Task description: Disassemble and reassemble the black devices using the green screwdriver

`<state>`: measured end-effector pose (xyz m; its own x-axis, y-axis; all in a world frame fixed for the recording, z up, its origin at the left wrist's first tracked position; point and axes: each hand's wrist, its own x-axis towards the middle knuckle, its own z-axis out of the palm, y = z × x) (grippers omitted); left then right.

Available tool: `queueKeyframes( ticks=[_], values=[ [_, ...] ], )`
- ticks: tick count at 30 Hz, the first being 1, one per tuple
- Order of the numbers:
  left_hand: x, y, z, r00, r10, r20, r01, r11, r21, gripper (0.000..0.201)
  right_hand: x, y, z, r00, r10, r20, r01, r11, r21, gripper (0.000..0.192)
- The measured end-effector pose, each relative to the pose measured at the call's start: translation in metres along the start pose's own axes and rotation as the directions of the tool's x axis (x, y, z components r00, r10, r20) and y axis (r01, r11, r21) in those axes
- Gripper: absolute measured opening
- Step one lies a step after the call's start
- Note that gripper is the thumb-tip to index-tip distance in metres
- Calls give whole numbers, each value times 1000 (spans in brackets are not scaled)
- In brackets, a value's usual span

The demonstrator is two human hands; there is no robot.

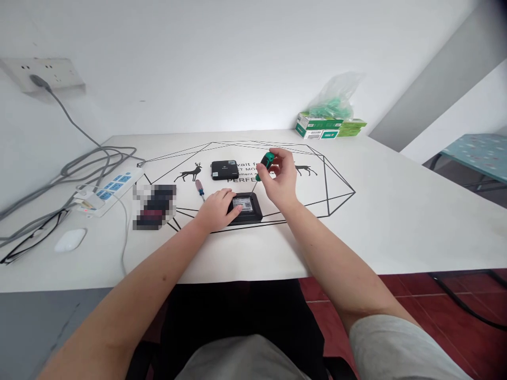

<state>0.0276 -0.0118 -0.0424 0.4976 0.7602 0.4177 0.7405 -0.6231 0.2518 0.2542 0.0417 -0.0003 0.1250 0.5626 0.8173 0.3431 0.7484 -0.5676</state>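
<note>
A small black box-shaped device [247, 209] with a white label on top lies on the white table [396, 211]. My left hand [216, 208] rests on its left side and holds it down. My right hand [280, 179] grips a green-handled screwdriver [266, 163], whose thin shaft slants down to the device's top. A second black device [224, 170] lies just behind, and a screwdriver with a red and blue handle [199, 189] lies to the left of my left hand.
A white power strip [111, 191] with grey cables lies at the left, a white mouse [70, 239] nearer the edge, a blurred dark object [155, 206] beside the strip. Green boxes and a plastic bag [330, 120] stand at the back right by the wall.
</note>
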Motion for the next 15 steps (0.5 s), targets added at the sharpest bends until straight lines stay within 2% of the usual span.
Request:
queueKeyframes(
  ticks=[4, 10, 13, 15],
  values=[
    [-5, 1, 1, 999, -35, -33, 37, 998, 45, 46, -3, 4, 3, 1000, 27, -8, -27, 999, 24, 43],
    [-28, 5, 4, 959, -282, 25, 283, 957, -55, 61, -6, 1, 6, 1000, 19, 14, -19, 999, 51, 44],
    [-35, 8, -2, 957, -277, 80, 282, 958, -56, 65, -9, -3, 8, 1000, 20, 23, -21, 998, 53, 45],
    [-37, 8, -10, 965, -231, 124, 239, 969, -61, 68, -11, -6, 10, 999, 30, 28, -32, 997, 72, 46]
  ],
)
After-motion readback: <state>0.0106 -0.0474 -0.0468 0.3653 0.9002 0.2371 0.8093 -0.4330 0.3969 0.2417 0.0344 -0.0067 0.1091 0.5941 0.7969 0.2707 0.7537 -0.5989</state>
